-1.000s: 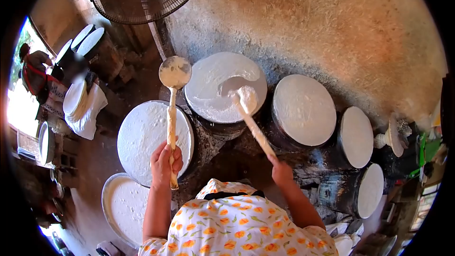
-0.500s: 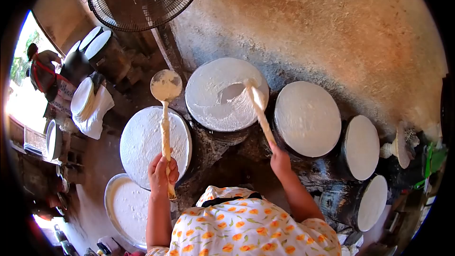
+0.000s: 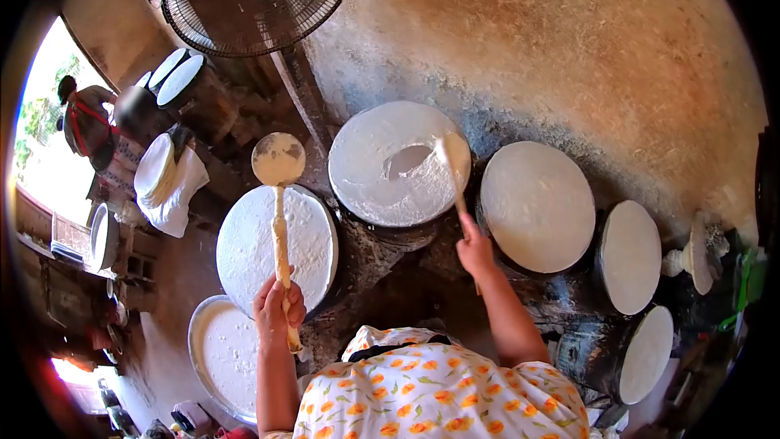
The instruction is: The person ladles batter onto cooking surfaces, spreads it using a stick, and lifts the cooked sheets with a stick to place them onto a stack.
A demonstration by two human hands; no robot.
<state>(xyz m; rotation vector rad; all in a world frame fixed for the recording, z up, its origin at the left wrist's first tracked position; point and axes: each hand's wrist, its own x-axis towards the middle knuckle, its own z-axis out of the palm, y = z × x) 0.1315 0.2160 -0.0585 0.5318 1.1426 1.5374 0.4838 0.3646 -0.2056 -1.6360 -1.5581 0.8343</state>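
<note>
My left hand (image 3: 279, 302) is closed around the batter-coated handle of a round ladle (image 3: 279, 159), its flat disc raised past the far rim of a drum with a white, bumpy top (image 3: 252, 236). My right hand (image 3: 474, 250) grips a wooden paddle (image 3: 455, 179). The paddle's tip touches the right part of the middle drum's white top (image 3: 366, 158), where white paste is smeared around a bare greyish oval patch. The far end of the paddle is whitish and slightly blurred.
Right of the middle drum stand more white-topped drums (image 3: 538, 207), (image 3: 631, 258), (image 3: 647, 355). A wide basin of white batter (image 3: 227, 358) is at lower left. A fan (image 3: 260, 0) stands behind, near the wall (image 3: 552, 57). Another person (image 3: 88, 122) is at far left.
The paddle has swung rightward over the middle drum and now stands more upright, its paste smeared thin. The bare patch is smaller than a second ago. The ladle stays held up, slightly lower left.
</note>
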